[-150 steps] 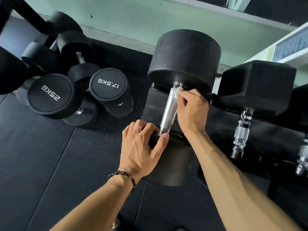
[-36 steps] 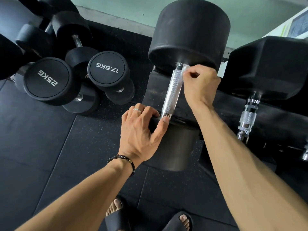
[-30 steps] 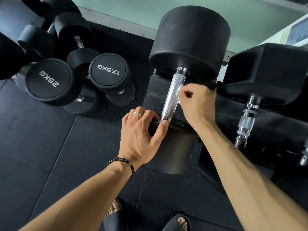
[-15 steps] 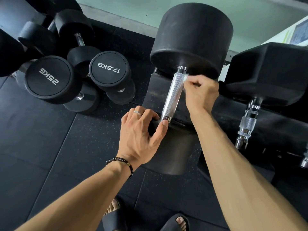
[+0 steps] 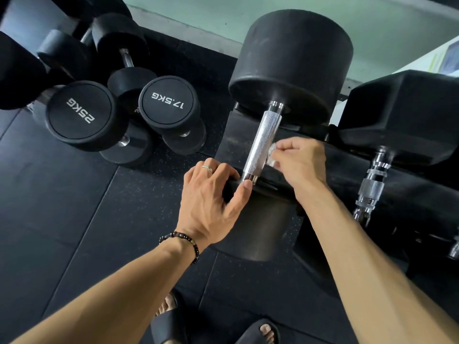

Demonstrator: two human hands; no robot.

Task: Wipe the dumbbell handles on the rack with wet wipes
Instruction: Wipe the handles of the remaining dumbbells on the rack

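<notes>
A big round black dumbbell lies on the rack (image 5: 422,194), its knurled chrome handle (image 5: 260,142) running from the far head (image 5: 293,63) down to the near head (image 5: 258,219). My right hand (image 5: 300,162) pinches a small white wet wipe (image 5: 272,155) against the handle's right side, about two thirds of the way down. My left hand (image 5: 211,197) grips the top edge of the near head, thumb beside the handle's lower collar.
A hex dumbbell (image 5: 402,115) with a ringed chrome handle (image 5: 371,187) sits on the rack to the right. Round dumbbells marked 25KG (image 5: 79,112) and 17.5KG (image 5: 169,103) lie piled on the black rubber floor at left. My feet in black slides (image 5: 171,326) stand below.
My right hand has slid the wipe down the handle from near the far head toward the near end. My left hand has stayed on the near head.
</notes>
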